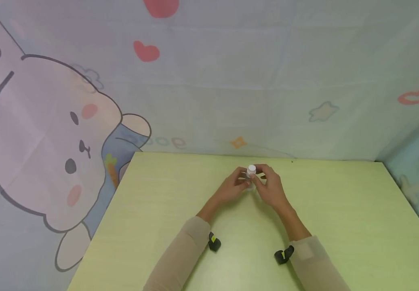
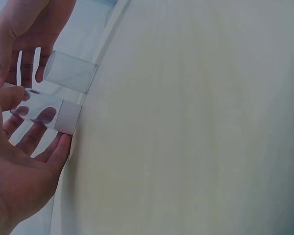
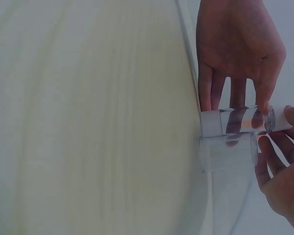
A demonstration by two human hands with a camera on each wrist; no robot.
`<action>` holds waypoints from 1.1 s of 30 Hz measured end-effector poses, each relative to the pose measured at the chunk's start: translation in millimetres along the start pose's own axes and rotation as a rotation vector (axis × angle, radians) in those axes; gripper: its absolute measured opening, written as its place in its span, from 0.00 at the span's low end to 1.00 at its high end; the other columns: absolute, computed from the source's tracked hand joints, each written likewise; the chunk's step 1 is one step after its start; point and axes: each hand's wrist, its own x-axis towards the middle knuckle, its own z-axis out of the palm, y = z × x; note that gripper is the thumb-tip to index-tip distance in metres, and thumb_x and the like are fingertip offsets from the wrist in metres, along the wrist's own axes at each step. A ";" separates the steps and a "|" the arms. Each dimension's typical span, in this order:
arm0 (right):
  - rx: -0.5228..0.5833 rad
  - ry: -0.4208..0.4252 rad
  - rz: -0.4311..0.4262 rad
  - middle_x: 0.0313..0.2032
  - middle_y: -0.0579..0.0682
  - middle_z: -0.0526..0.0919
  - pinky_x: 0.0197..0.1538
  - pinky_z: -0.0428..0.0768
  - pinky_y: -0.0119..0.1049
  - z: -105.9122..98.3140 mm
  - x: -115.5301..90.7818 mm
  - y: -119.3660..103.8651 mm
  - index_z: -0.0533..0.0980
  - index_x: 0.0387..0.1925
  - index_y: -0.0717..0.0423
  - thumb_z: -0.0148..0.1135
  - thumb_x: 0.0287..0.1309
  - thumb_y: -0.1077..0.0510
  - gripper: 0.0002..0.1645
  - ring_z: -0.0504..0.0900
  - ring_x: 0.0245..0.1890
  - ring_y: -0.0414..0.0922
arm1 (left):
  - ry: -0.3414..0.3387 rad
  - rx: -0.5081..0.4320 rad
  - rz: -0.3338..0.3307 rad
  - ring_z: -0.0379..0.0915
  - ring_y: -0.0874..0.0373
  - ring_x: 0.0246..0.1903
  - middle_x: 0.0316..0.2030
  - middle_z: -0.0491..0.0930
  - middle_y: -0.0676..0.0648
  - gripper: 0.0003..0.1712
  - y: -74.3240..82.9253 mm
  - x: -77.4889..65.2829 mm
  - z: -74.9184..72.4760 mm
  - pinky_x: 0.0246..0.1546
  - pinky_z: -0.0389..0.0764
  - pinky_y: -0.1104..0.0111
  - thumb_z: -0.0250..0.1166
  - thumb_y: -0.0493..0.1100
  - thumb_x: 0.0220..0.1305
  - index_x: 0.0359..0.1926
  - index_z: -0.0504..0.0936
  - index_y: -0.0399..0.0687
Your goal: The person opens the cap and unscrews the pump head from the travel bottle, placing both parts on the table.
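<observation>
A small clear bottle with a white cap [image 1: 251,168] stands upright at the far side of the table, white at its lower end [image 2: 68,117]. My left hand [image 1: 232,186] holds the clear body [image 3: 239,121] between thumb and fingers. On the other side, my right hand [image 1: 270,189] grips the cap with thumb and fingertips, seen best in the right wrist view. A clear, straight-sided cup [image 3: 230,152] stands upright close beside the bottle, by the right fingers. In the head view the hands mostly hide this cup.
The pale yellow-green table [image 1: 180,178] extends to both sides of the hands. Behind its far edge hangs a cloth backdrop [image 1: 231,81] printed with a rabbit, hearts and stars. Black straps with small mounts [image 1: 214,242] sit at both wrists.
</observation>
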 end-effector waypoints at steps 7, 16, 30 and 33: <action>-0.013 0.011 0.003 0.54 0.61 0.84 0.54 0.81 0.58 0.4 -2.2 0.2 0.77 0.60 0.65 0.64 0.76 0.59 0.19 0.79 0.55 0.58 | -0.002 -0.026 0.018 0.79 0.43 0.65 0.66 0.78 0.43 0.19 -1.5 0.9 2.1 0.63 0.82 0.59 0.62 0.47 0.80 0.66 0.73 0.54; 0.007 0.015 0.005 0.53 0.60 0.84 0.54 0.81 0.59 1.5 -3.2 -0.5 0.77 0.61 0.64 0.65 0.76 0.59 0.19 0.80 0.55 0.58 | -0.002 -0.029 0.006 0.79 0.44 0.64 0.66 0.78 0.43 0.19 -0.1 0.0 1.3 0.62 0.82 0.60 0.62 0.47 0.80 0.66 0.72 0.54; 0.022 -0.049 0.042 0.59 0.63 0.82 0.57 0.81 0.58 -5.7 -4.3 -4.9 0.74 0.66 0.67 0.60 0.79 0.59 0.22 0.78 0.59 0.60 | -0.006 -0.002 0.005 0.77 0.42 0.66 0.66 0.77 0.42 0.20 3.3 -0.8 0.7 0.63 0.81 0.59 0.61 0.47 0.81 0.68 0.72 0.52; 0.021 -0.019 0.062 0.61 0.62 0.80 0.59 0.79 0.59 -5.6 -3.8 -4.8 0.72 0.68 0.67 0.62 0.78 0.57 0.25 0.77 0.61 0.61 | -0.006 -0.001 -0.008 0.77 0.43 0.66 0.66 0.77 0.43 0.20 4.7 -1.7 0.2 0.63 0.81 0.59 0.61 0.48 0.81 0.68 0.72 0.54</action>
